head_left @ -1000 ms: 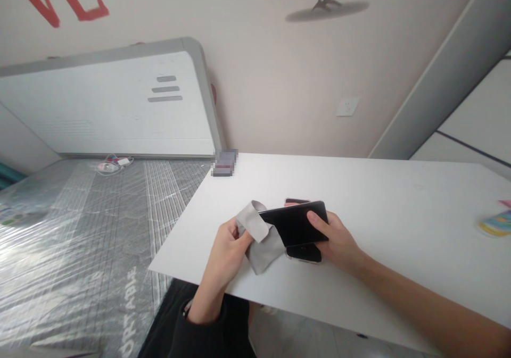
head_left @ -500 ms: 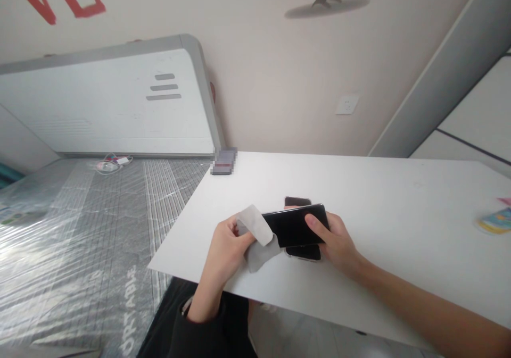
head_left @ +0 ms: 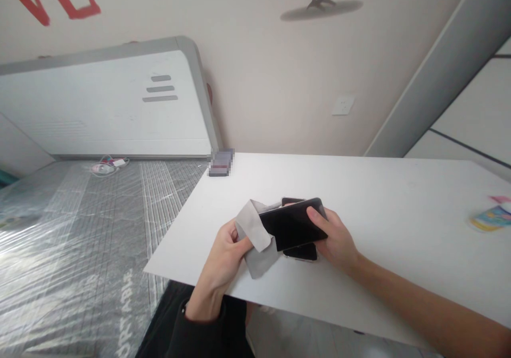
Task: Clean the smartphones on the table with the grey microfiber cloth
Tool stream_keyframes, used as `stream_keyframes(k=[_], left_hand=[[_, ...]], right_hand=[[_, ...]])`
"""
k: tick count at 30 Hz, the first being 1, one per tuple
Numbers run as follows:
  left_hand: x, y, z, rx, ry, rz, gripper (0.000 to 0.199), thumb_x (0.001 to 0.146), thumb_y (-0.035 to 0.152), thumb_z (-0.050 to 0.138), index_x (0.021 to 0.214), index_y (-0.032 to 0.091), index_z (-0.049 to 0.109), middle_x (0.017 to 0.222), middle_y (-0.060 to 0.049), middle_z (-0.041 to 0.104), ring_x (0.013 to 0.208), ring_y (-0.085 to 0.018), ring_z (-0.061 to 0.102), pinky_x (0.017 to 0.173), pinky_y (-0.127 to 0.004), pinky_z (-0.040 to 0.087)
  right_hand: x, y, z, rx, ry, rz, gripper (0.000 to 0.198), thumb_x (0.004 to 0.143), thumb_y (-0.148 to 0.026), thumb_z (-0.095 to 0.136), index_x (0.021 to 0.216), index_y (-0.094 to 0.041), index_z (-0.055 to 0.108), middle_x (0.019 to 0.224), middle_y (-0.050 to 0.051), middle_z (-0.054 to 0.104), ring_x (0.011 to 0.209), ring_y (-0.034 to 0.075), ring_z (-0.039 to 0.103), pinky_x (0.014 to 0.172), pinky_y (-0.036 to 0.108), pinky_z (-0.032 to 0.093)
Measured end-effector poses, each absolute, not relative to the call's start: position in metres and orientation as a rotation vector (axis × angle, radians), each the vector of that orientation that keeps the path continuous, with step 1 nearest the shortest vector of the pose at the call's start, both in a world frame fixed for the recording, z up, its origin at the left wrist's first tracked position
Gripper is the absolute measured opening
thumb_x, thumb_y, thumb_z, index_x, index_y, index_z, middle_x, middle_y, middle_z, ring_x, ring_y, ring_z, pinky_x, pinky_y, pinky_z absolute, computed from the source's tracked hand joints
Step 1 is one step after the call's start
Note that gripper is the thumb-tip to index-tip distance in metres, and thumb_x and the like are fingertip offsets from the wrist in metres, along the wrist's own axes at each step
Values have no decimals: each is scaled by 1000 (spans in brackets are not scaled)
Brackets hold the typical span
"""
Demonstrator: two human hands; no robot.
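A black smartphone [head_left: 293, 225] is held above the white table, tilted, by my right hand [head_left: 337, 235]; the thumb lies on its dark face and the other fingers are behind it. My left hand [head_left: 225, 251] pinches a light grey cloth [head_left: 255, 233], which wraps around the left end of the phone. The cloth hides that end and some of my left fingers. Beneath the held phone, a second dark phone-like thing [head_left: 301, 252] with a clear edge lies on the table, its middle covered from view.
The white table [head_left: 379, 204] stands against the wall. A blurred box-like thing [head_left: 221, 163] sits at its far left corner, and a colourful packet [head_left: 491, 217] lies at the right. Left of it is a plastic-covered mattress [head_left: 80, 241] with a coiled white cable [head_left: 106, 166].
The phone's face has tilted a little in my right hand. My left hand and the cloth have shifted slightly down, and the whole view has moved slightly.
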State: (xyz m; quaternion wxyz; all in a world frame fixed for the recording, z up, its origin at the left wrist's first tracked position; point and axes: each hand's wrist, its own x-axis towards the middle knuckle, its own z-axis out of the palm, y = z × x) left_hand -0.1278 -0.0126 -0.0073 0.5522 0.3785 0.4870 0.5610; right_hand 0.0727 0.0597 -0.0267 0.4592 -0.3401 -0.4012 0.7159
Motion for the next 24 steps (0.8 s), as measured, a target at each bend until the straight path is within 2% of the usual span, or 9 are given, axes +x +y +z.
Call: stream_keyframes(k=[4, 7, 11, 14, 16, 20, 24], left_hand=[[-129, -11, -5, 903, 1171, 1320, 33, 62, 33, 96, 83, 16, 78, 75, -2, 75, 71, -17, 66, 73, -26, 53], [-131, -10, -2, 948, 1326, 1277, 33, 62, 37, 94, 80, 14, 77, 73, -3, 75, 70, -19, 65, 68, -27, 51], [-131, -11, 0, 1081, 1556, 1232, 28, 66, 38, 87, 73, 15, 73, 69, -2, 71, 66, -17, 59, 61, -25, 44], [-131, -10, -2, 1110, 1611, 1231, 34, 70, 45, 83, 65, 16, 67, 62, 0, 65, 61, -15, 52, 57, -24, 38], [-131, -9, -4, 1114, 1568, 1261, 37, 72, 49, 82, 65, 16, 67, 62, 0, 65, 62, -15, 53, 59, -25, 40], [-126, -8, -10, 1054, 1363, 1355, 31, 75, 46, 85, 75, 16, 75, 75, -3, 75, 76, -20, 66, 67, -26, 49], [-116, -9, -11, 830, 1071, 1454, 37, 66, 41, 96, 90, 18, 80, 81, -5, 79, 87, -26, 75, 71, -28, 56]], right_hand=[[75, 56, -30, -816, -1068, 1700, 54, 75, -63, 87, 101, -17, 81, 100, 12, 83, 81, 27, 78, 66, 34, 63], [77, 51, -31, -799, -1156, 1634, 52, 79, -63, 84, 100, -16, 83, 102, 13, 83, 81, 27, 78, 67, 35, 64], [76, 47, -29, -794, -1173, 1637, 56, 78, -67, 82, 100, -16, 83, 98, 14, 83, 72, 27, 77, 60, 36, 64], [74, 49, -28, -821, -1117, 1671, 57, 77, -67, 84, 100, -15, 83, 94, 14, 83, 72, 27, 77, 60, 36, 64], [72, 51, -28, -832, -1058, 1685, 56, 75, -66, 85, 100, -15, 83, 95, 14, 83, 77, 28, 78, 62, 36, 64], [71, 57, -28, -812, -948, 1702, 52, 73, -63, 88, 98, -17, 82, 99, 13, 83, 93, 33, 79, 73, 39, 66], [70, 60, -29, -797, -933, 1702, 47, 77, -62, 84, 95, -19, 82, 101, 12, 83, 105, 35, 77, 90, 44, 64]])
